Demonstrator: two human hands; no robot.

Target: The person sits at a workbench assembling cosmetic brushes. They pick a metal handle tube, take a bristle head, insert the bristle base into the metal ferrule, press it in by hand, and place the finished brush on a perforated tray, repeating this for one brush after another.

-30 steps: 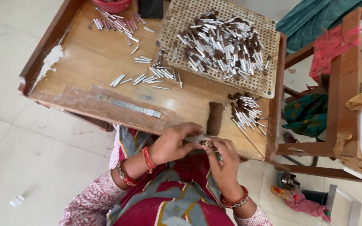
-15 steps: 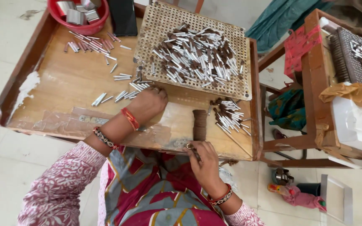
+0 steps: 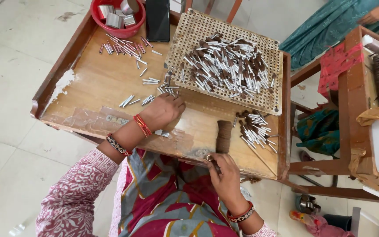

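One camera on my head, looking almost straight down, fairly close, over the wooden table (image 3: 93, 83) filling the frame's centre; my lap sits at the bottom edge, floor at left.

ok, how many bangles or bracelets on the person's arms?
3 groups: red bangles at the left wrist, dark beaded bracelet higher up that forearm, red-and-dark bangles on the right wrist. The sleeves may hide more.

Small silver metal tubes (image 3: 168, 91) lie on the wooden tabletop (image 3: 97, 83) under the left grip (image 3: 163, 110); the perforated board (image 3: 268, 98) lies beyond it, the dark brown cylinder (image 3: 223, 136) before the right grip (image 3: 225, 175).
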